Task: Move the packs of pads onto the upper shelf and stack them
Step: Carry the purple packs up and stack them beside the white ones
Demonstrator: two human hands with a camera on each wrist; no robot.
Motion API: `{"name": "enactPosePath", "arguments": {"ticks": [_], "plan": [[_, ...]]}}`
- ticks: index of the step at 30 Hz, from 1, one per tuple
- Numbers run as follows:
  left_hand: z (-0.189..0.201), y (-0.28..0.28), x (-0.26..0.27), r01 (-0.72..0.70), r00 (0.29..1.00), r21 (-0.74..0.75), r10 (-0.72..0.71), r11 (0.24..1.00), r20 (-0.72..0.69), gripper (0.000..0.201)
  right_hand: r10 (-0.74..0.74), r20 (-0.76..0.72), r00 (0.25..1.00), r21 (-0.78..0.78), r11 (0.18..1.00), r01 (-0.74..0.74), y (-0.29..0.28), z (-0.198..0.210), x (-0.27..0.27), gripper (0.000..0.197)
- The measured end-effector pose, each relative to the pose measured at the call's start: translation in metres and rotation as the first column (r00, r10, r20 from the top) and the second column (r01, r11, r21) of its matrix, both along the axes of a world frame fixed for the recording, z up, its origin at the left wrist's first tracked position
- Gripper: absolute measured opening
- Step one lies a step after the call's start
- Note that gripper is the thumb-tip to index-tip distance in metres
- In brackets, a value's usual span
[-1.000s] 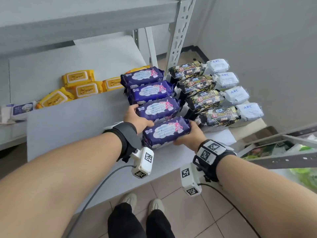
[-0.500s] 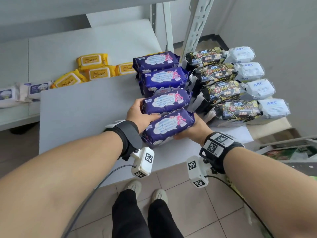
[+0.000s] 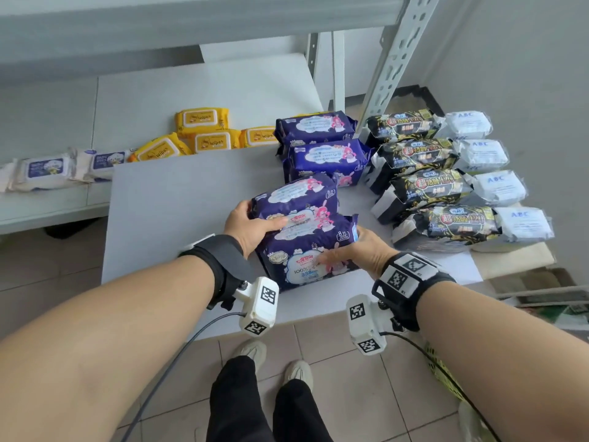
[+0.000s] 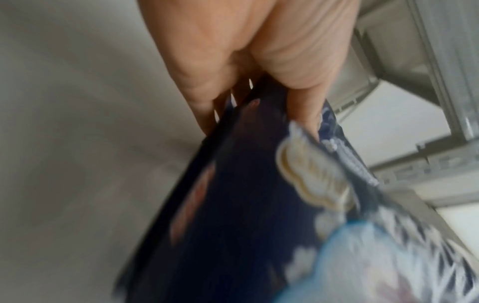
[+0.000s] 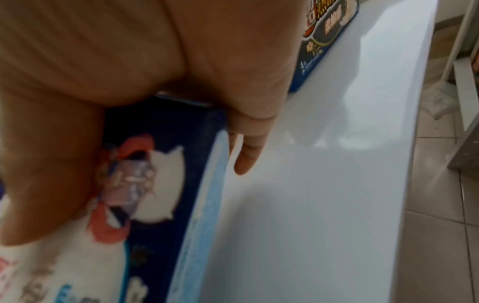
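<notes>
Four purple packs of pads lie in a row on a white board (image 3: 178,212). My left hand (image 3: 251,228) grips the left ends of the two nearest ones, with its thumb lying across them. My right hand (image 3: 360,250) grips the right end of the nearest pack (image 3: 312,247), which is tilted up with its face toward me. The second pack (image 3: 296,196) leans against it. In the left wrist view the fingers (image 4: 303,102) pinch a dark blue pack (image 4: 246,205). The right wrist view shows the thumb (image 5: 51,174) on the pack's face (image 5: 155,164). The upper shelf (image 3: 127,23) runs overhead.
Two more purple packs (image 3: 328,157) lie behind. To the right are rows of black packs (image 3: 424,183) and white ABC packs (image 3: 487,154). Yellow wipes (image 3: 200,119) and white wipes (image 3: 44,167) sit on the lower shelf at the left. A perforated upright (image 3: 395,59) stands behind the packs.
Both hands have drawn the two nearest purple packs toward me, away from the row. The nearest one has tipped up from lying flat.
</notes>
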State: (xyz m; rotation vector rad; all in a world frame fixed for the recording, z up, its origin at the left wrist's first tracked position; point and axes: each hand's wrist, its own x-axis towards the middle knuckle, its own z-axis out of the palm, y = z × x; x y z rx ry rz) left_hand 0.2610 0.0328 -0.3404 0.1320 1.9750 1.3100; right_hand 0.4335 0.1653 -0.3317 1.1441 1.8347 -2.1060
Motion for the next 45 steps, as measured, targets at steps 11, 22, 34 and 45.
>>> {"name": "enactPosePath", "arguments": {"ticks": [11, 22, 34, 45], "plan": [[0.109, -0.078, -0.058, -0.414, 0.900, 0.270, 0.347, 0.869, 0.264, 0.041, -0.142, -0.153, 0.978, -0.249, 0.963, 0.101, -0.013, 0.120, -0.060, 0.020], [0.252, -0.148, -0.104, -0.557, 0.830, 0.483, 0.472, 0.675, 0.297, 0.050, -0.176, -0.386, 0.906, -0.297, 0.953, 0.059, -0.072, 0.250, -0.146, 0.034], [0.287, -0.262, -0.222, -0.526, 0.845, 0.462, 0.502, 0.714, 0.185, 0.063, -0.109, -0.492, 0.864, -0.202, 0.979, 0.009, -0.180, 0.292, -0.263, 0.020], [0.323, -0.352, -0.377, -0.426, 0.899, 0.348, 0.433, 0.835, 0.061, 0.061, -0.213, -0.478, 0.852, -0.179, 0.973, 0.142, -0.285, 0.310, -0.386, 0.035]]}}
